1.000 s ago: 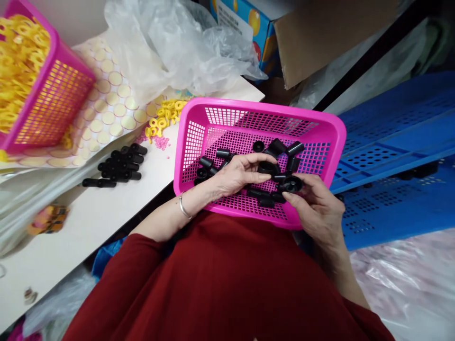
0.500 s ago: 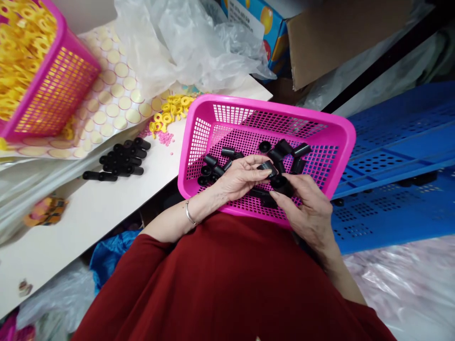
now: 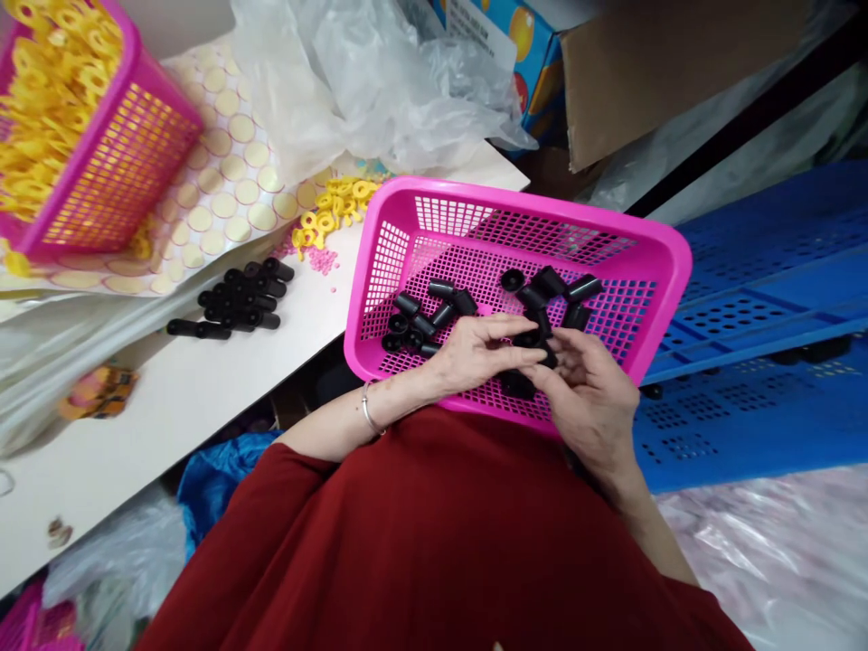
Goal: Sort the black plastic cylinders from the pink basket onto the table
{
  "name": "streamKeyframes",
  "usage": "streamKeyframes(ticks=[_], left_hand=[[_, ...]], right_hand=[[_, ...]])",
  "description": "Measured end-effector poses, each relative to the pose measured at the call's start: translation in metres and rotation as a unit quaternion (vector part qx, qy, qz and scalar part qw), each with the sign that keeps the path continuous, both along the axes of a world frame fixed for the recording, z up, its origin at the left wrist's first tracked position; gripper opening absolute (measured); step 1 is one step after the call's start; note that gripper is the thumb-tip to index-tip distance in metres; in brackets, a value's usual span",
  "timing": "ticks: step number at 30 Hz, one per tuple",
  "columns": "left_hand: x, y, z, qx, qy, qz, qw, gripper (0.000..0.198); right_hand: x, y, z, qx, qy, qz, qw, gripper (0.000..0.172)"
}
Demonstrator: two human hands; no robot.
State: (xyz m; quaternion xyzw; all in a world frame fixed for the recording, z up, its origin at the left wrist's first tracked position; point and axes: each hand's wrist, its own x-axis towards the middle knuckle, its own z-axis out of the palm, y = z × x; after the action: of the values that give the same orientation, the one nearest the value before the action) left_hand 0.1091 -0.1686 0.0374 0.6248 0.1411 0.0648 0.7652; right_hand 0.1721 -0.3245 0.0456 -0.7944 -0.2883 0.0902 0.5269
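A pink mesh basket [image 3: 407, 212] rests on my lap and holds several short black plastic tubes [image 3: 434, 307]. My left hand [image 3: 475, 353] and my right hand [image 3: 587, 398] meet over the basket's middle. Both pinch the same small black tube piece [image 3: 535, 342] between their fingertips, the two hands touching. A silver bracelet circles my left wrist [image 3: 370, 409]. My red sleeves fill the lower part of the view.
A white table [image 3: 136, 425] at left carries a row of joined black tubes [image 3: 234, 303], loose yellow rings [image 3: 335, 203], a sticker sheet [image 3: 223, 194] and a second pink basket [image 3: 115, 172] full of yellow rings. Clear plastic bags lie behind. Blue crates [image 3: 766, 344] stand at right.
My two hands have come together over the basket, and the black pieces each held a second ago are now pressed against each other. The view has shifted slightly.
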Motion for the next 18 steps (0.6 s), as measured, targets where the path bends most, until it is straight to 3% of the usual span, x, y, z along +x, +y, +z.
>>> streamKeyframes(ticks=[2, 6, 9, 11, 14, 16, 18], left_hand=[[-0.004, -0.001, 0.000, 0.075, -0.024, 0.011, 0.997, 0.048], [-0.020, 0.000, 0.006, 0.188, -0.041, 0.061, 0.979, 0.051], [-0.043, 0.015, 0.014, 0.278, -0.034, 0.165, 0.946, 0.049], [-0.063, 0.038, 0.016, 0.341, 0.000, 0.291, 0.894, 0.047], [-0.089, 0.091, 0.005, 0.405, 0.090, 0.480, 0.773, 0.046], [-0.101, 0.126, -0.011, 0.412, 0.164, 0.529, 0.723, 0.044], [-0.106, 0.154, -0.026, 0.421, 0.221, 0.516, 0.713, 0.035]], right_hand=[[-0.004, 0.002, -0.004, 0.045, 0.054, -0.002, 0.998, 0.041], [-0.004, 0.006, -0.005, 0.105, 0.149, 0.083, 0.980, 0.059], [0.007, 0.005, -0.006, 0.101, 0.102, 0.047, 0.989, 0.045], [0.018, 0.000, -0.006, 0.080, 0.028, -0.002, 0.996, 0.032], [0.034, -0.011, -0.006, 0.012, -0.097, -0.032, 0.995, 0.017], [0.041, -0.017, -0.005, -0.048, -0.171, -0.010, 0.984, 0.012], [0.042, -0.019, -0.005, -0.128, -0.219, 0.054, 0.966, 0.015]])
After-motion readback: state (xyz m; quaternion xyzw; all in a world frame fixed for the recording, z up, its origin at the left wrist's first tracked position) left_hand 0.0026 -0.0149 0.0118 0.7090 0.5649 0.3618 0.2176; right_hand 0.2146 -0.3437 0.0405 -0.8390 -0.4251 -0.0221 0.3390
